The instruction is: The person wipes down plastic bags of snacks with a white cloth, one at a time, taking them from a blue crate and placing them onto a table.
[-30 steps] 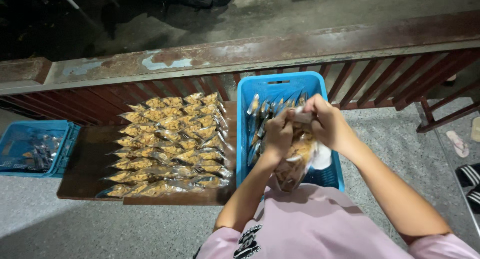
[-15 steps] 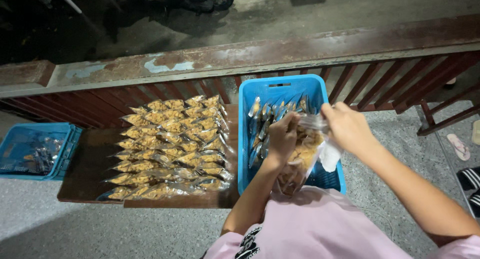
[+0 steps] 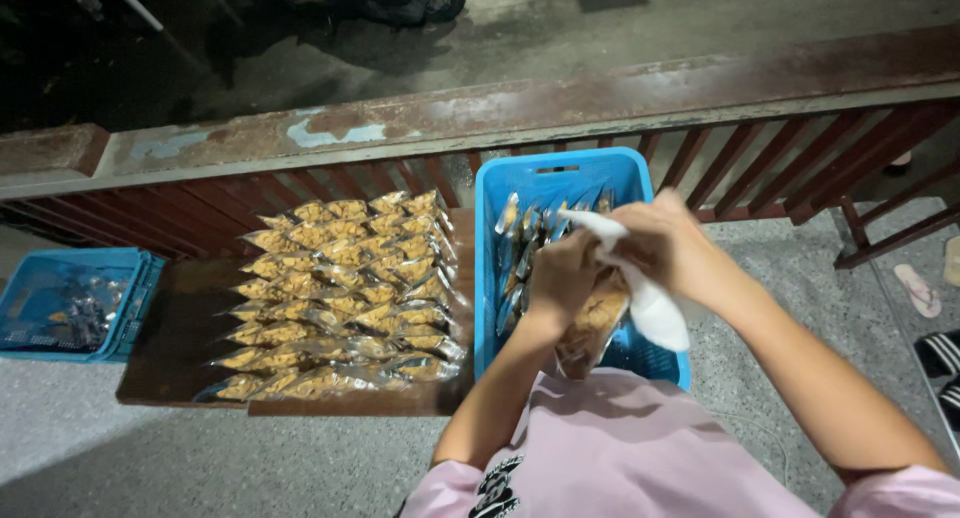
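Observation:
My left hand (image 3: 562,276) grips a clear plastic bag of golden-brown snacks (image 3: 592,323) over a blue plastic basket (image 3: 556,173). My right hand (image 3: 668,246) holds a white cloth (image 3: 650,308) and presses it against the top of that bag. Both hands are close together above the basket. More filled bags (image 3: 520,240) stand inside the basket along its left side.
A low dark wooden table (image 3: 170,343) to the left carries rows of several filled snack bags (image 3: 345,298). A second blue basket (image 3: 68,303) sits at far left on the floor. A rusty red railing (image 3: 500,113) runs behind. Sandals (image 3: 918,290) lie at right.
My hands have shifted slightly; the right hand with the white cloth moved over the top of the bag, and the cloth now hangs lower on the right.

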